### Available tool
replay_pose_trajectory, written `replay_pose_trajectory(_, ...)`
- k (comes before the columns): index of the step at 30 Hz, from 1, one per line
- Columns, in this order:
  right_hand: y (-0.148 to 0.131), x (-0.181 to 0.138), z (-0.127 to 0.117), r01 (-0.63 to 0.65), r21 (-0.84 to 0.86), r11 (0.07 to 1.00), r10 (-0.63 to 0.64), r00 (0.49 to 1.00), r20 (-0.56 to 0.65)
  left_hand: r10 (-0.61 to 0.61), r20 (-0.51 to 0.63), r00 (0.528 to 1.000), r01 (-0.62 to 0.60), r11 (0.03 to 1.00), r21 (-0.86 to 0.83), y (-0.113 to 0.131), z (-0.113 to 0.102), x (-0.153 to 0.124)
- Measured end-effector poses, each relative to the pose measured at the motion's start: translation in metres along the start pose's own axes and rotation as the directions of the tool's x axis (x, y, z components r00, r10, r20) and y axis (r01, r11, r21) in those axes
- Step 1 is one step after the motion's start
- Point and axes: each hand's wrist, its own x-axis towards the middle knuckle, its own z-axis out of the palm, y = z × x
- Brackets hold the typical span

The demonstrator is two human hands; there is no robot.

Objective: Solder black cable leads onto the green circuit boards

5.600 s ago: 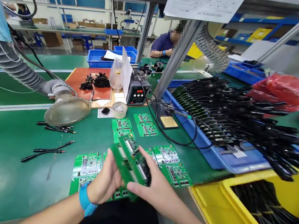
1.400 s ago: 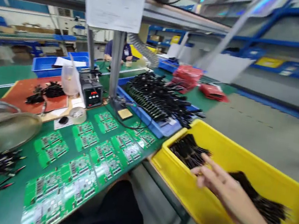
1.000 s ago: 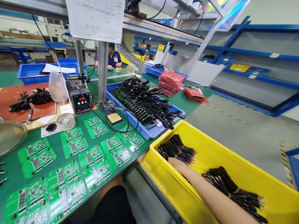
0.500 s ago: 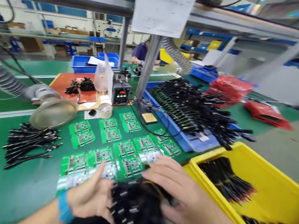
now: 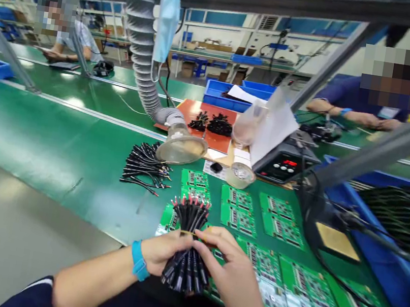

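Note:
A bundle of black cables (image 5: 187, 269) with red-tipped wire ends pointing away from me is held above the near edge of the bench. My left hand (image 5: 163, 250), with a blue wrist strap, is wrapped round its left side. At the bundle's middle, a thin yellowish rubber band (image 5: 187, 232) circles the cables. My right hand (image 5: 227, 259) pinches the band at the right side of the bundle. Green circuit boards (image 5: 238, 212) lie beneath and to the right of my hands. Some boards are partly hidden by the bundle and my right hand.
A loose pile of black cables (image 5: 145, 165) lies beside a fume extractor hood (image 5: 182, 149). Behind the boards are a tape roll (image 5: 240, 174) and a soldering station (image 5: 284, 163). A blue tray (image 5: 394, 253) stands right. Two people sit across the benches.
My view has swung left. The bundle has turned so its red-tipped ends point away from me, and both hands have closed in on it, the right one now at the rubber band.

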Motion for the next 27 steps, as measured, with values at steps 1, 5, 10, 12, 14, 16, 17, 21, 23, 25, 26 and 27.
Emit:
replay_pose_trajectory(1,0.000,0.003,0.002,-0.014,0.008,1.000,0.014,1.000,0.021,0.005,-0.020,1.000,-0.004,0.998,0.055,0.004,0.002,-0.002)
replay_pose_trajectory(5,0.001,0.010,0.001,-0.050,-0.004,0.999,0.050,0.989,0.142,0.090,-0.059,0.994,-0.068,0.952,0.299,0.017,0.012,-0.012)
replay_pose_trajectory(10,0.001,0.016,0.005,0.005,-0.058,0.998,0.012,0.957,0.290,0.208,-0.041,0.977,-0.173,0.896,0.409,0.028,0.018,-0.018)
replay_pose_trajectory(12,0.002,0.016,0.008,0.030,-0.025,0.999,-0.020,0.949,0.315,0.168,0.004,0.986,-0.155,0.898,0.413,0.033,0.016,-0.017)
replay_pose_trajectory(14,0.003,0.014,0.008,0.005,0.036,0.999,-0.016,0.952,0.307,0.132,-0.007,0.991,-0.114,0.879,0.462,0.042,0.012,-0.015)
replay_pose_trajectory(16,0.004,0.012,0.002,-0.117,0.141,0.983,0.062,0.938,0.340,0.121,-0.049,0.991,-0.071,0.813,0.578,0.054,0.006,-0.014)
replay_pose_trajectory(17,0.005,0.011,-0.004,-0.187,0.161,0.969,0.112,0.914,0.389,0.130,-0.045,0.991,-0.070,0.759,0.648,0.061,0.003,-0.015)
replay_pose_trajectory(21,-0.005,0.014,-0.038,-0.102,-0.089,0.991,0.133,0.849,0.511,0.155,0.037,0.987,-0.086,0.320,0.944,0.081,-0.001,-0.027)
replay_pose_trajectory(23,-0.017,0.021,-0.051,0.068,-0.130,0.989,0.003,0.874,0.485,0.177,-0.013,0.984,0.015,-0.014,1.000,0.081,0.004,-0.033)
replay_pose_trajectory(25,-0.027,0.035,-0.054,0.086,-0.064,0.994,-0.050,0.900,0.432,0.240,-0.019,0.971,0.087,-0.279,0.956,0.073,0.012,-0.036)
replay_pose_trajectory(26,-0.027,0.044,-0.052,0.023,-0.029,0.999,-0.010,0.921,0.388,0.278,0.006,0.961,0.099,-0.364,0.926,0.068,0.017,-0.036)
replay_pose_trajectory(27,-0.024,0.054,-0.048,-0.064,-0.002,0.998,0.061,0.945,0.323,0.312,0.038,0.949,0.104,-0.426,0.899,0.063,0.021,-0.037)
